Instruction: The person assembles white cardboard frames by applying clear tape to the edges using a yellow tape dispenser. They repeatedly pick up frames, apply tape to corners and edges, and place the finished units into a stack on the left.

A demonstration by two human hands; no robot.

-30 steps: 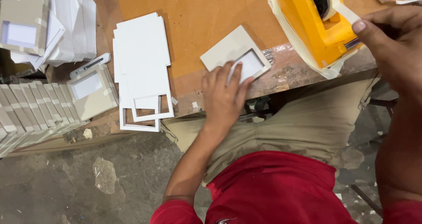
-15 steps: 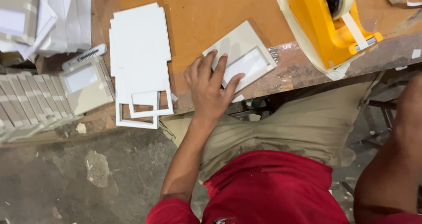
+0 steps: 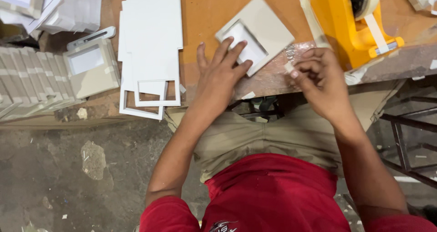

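Observation:
My left hand lies flat with spread fingers on a grey cardboard frame that has a white window and sits tilted on the brown table. Just right of the frame's near corner, my right hand pinches a small piece of tape between thumb and fingers. A yellow tape dispenser with a roll of pale tape stands behind my right hand.
A stack of white cards with cut-out windows lies left of the frame. A finished grey frame rests further left, next to a row of stacked grey frames. More white sheets fill the far left corner. Dark metal bars stand at right.
My right hand left the tape dispenser and came down beside the frame with a bit of tape. My left hand turned the frame and slid it up the table.

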